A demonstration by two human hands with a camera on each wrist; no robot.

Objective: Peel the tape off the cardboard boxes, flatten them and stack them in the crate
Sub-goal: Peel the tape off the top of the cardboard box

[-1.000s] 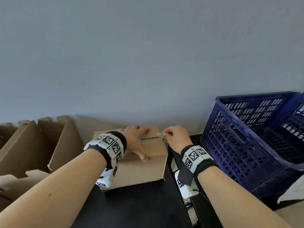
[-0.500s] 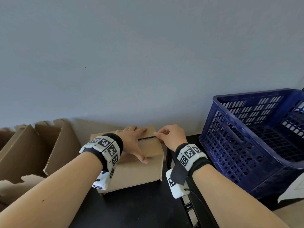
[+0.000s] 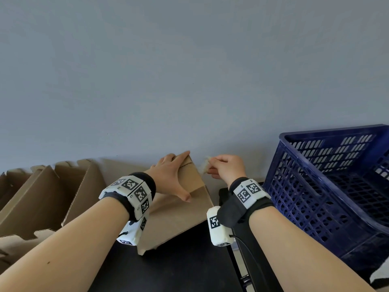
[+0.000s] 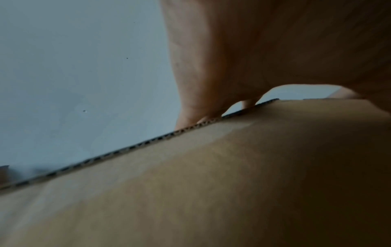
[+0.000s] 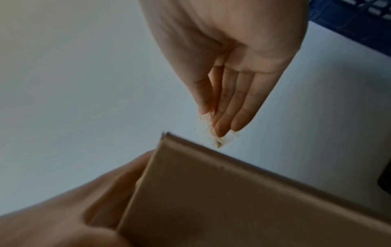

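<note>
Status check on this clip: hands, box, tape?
Left hand flat on cardboard box. Right hand pinching tape, clear of box. Crate unobstructed.

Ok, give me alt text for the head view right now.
The right hand pinches a crumpled strip of tape just off the cardboard box, which the left hand presses down. A blue crate stands to the right.

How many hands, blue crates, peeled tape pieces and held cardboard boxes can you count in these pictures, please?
Hands: 2, the left hand and the right hand
Blue crate: 1
Tape piece: 1, pinched by the right hand
Cardboard box: 1, under the left hand
Total: 5
</note>
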